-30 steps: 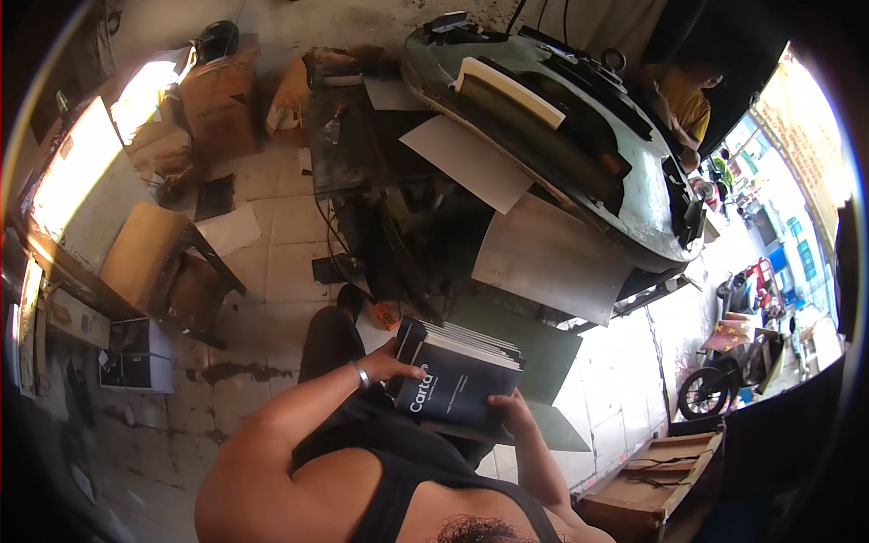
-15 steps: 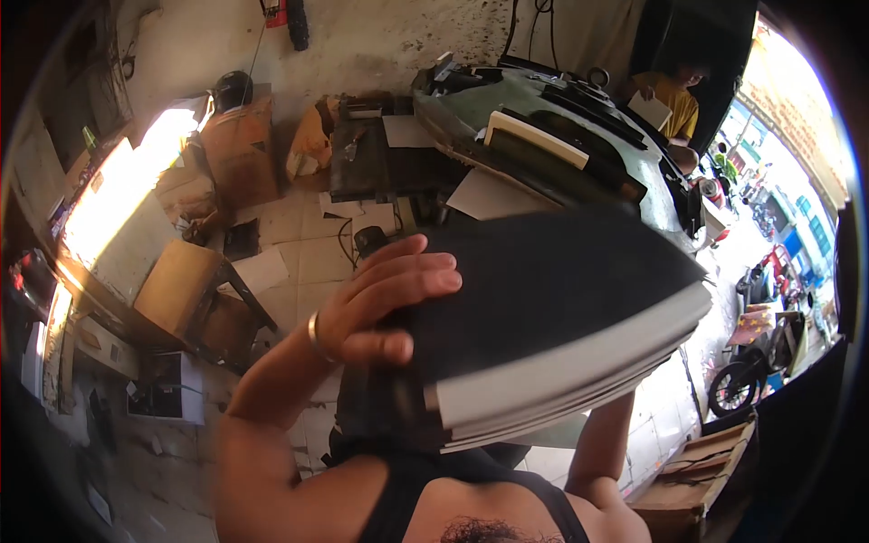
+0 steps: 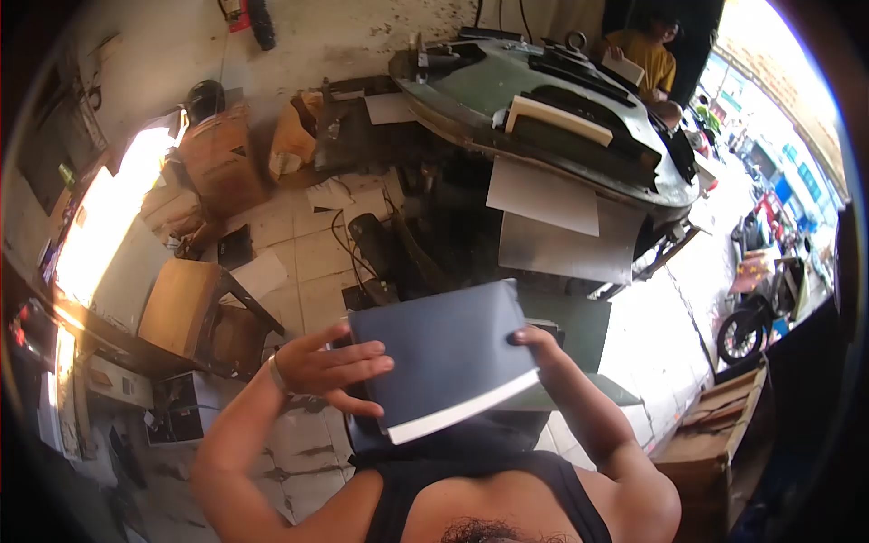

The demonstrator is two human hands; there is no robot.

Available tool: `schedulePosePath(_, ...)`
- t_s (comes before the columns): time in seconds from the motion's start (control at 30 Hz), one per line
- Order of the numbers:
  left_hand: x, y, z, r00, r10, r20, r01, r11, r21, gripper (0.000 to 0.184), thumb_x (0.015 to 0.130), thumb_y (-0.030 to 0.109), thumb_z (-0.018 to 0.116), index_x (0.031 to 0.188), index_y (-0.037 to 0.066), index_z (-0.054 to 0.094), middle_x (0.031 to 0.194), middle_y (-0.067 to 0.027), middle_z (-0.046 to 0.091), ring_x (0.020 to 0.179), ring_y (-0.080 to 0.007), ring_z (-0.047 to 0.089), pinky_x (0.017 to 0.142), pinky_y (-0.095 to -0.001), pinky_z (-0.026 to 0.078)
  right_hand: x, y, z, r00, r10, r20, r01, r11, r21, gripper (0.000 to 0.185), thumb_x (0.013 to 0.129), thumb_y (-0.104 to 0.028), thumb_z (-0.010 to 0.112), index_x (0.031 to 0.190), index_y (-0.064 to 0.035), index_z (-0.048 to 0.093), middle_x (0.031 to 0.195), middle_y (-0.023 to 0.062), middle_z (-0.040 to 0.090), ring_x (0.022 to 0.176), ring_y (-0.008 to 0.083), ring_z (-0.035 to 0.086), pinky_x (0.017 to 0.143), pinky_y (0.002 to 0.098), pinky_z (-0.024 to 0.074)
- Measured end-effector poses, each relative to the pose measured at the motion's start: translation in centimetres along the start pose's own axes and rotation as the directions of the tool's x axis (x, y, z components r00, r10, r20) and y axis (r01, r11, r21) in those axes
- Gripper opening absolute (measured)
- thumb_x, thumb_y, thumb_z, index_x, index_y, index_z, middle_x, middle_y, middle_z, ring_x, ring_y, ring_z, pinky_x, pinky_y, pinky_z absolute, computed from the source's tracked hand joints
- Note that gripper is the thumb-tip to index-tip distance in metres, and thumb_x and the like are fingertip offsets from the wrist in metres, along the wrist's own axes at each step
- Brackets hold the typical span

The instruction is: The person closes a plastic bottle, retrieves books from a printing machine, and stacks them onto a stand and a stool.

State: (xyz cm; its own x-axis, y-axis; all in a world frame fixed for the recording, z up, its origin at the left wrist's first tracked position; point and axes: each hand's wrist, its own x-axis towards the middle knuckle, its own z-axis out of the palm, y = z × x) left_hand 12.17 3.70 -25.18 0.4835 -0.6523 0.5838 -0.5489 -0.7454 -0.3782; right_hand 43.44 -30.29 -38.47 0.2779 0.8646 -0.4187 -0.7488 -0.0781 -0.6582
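Note:
A dark blue-grey book [image 3: 444, 348] with a white page edge along its near side lies over my lap, its plain cover facing up. Spread fingers of my left hand [image 3: 335, 366] rest at the book's left edge, with a band round the wrist. On the right edge, my right hand [image 3: 536, 344] grips the book, its thumb on the cover. Part of another book or books shows just behind the right edge; how many there are is hidden.
A large green machine [image 3: 507, 100] with a pale board stands ahead. White sheets [image 3: 543, 195] hang by it. A person in yellow [image 3: 647, 63] holds something pale behind it. A wooden stool [image 3: 186, 308] stands left, a wooden crate [image 3: 711, 421] right.
The book stack, raised close to the camera half a second ago, is lower and farther away. The lettered cover seen earlier no longer shows. My left hand's fingers remain spread.

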Motion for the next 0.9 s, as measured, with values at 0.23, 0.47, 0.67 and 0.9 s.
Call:
schedulePosePath(0.23,-15.0,8.6,4.9,0.9,-0.43,0.07,0.425,0.902,0.075,0.052,0.106,0.039,0.052,0.154,0.041,0.032,0.146,-0.0068,0.054,0.134,-0.0277,0.054,0.122,-0.0589,0.029,6.2,5.8,8.2,0.992,0.075,0.098,-0.06,0.987,-0.151,0.112,0.08,-0.02,0.08,0.168,-0.0206,0.01,0.146,0.0178,0.048,0.127,0.0281,0.056,0.105,0.0381,0.049)
schedulePosePath(0.47,-28.3,16.1,9.5,0.469,-0.883,0.018,0.858,0.46,0.229,0.046,0.11,0.024,0.037,0.154,0.01,0.034,0.151,-0.0192,0.047,0.14,-0.0385,0.045,0.125,-0.0573,0.023,6.1,7.7,10.2,0.992,0.07,0.101,-0.044,0.971,-0.237,0.117,0.082,-0.015,0.078,0.168,-0.0208,0.0,0.158,0.0212,0.037,0.142,0.0318,0.043,0.115,0.0399,0.039)
schedulePosePath(0.67,-36.0,6.3,4.9,-0.359,-0.721,-0.593,0.87,-0.489,0.069,0.121,0.077,0.049,0.087,0.162,-0.001,0.016,0.163,-0.0256,0.033,0.148,-0.046,0.035,0.125,-0.0469,0.027,7.2,7.9,11.1,0.991,0.081,0.111,-0.06,0.982,-0.177,0.118,0.078,-0.013,0.081,0.169,-0.0229,0.005,0.159,0.0159,0.037,0.14,0.0274,0.045,0.114,0.0371,0.0405)
schedulePosePath(0.9,-43.6,-1.2,-1.4,-0.957,-0.123,0.264,-0.252,-0.102,-0.962,0.096,0.08,0.073,0.067,0.159,0.031,0.033,0.161,-0.015,0.036,0.142,-0.0436,0.044,0.11,-0.0672,0.041,6.9,7.5,11.7,0.992,0.103,0.077,-0.091,0.985,-0.146,0.124,0.075,-0.019,0.085,0.168,-0.0229,0.003,0.156,0.0181,0.041,0.14,0.0313,0.047,0.115,0.0423,0.0413)
